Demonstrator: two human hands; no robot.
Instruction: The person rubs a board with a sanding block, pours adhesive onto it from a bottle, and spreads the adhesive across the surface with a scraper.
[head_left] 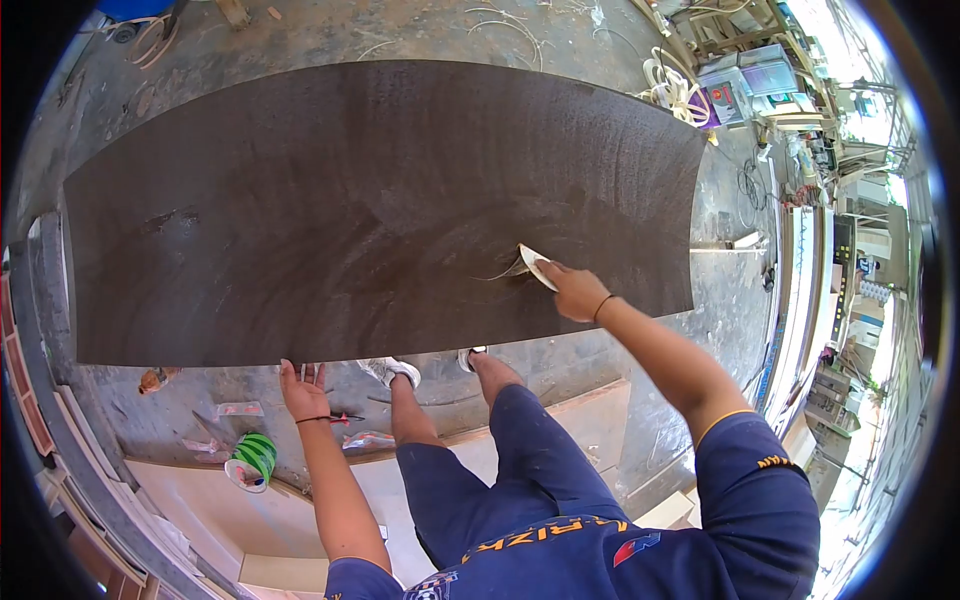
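Note:
A large dark brown board [330, 200] lies before me, with curved smears and wet-looking streaks over its surface. My right hand [580, 292] is closed around a white spreader [537, 267], whose edge rests on the board right of its middle. Thin pale strands of a glue-like film show beside the spreader's edge. At the board's near edge, left of my feet, is my left hand [303, 392]. Its fingers are stretched out and apart, the tips at the edge, with nothing visible in them.
Behind my left hand stands a green striped can [255, 458]; red-handled pliers [347, 418] lie nearby on the floor. Pale sheets [200, 500] lie around my legs. Coiled pale strips [672, 88] and plastic boxes [768, 72] sit at the far right.

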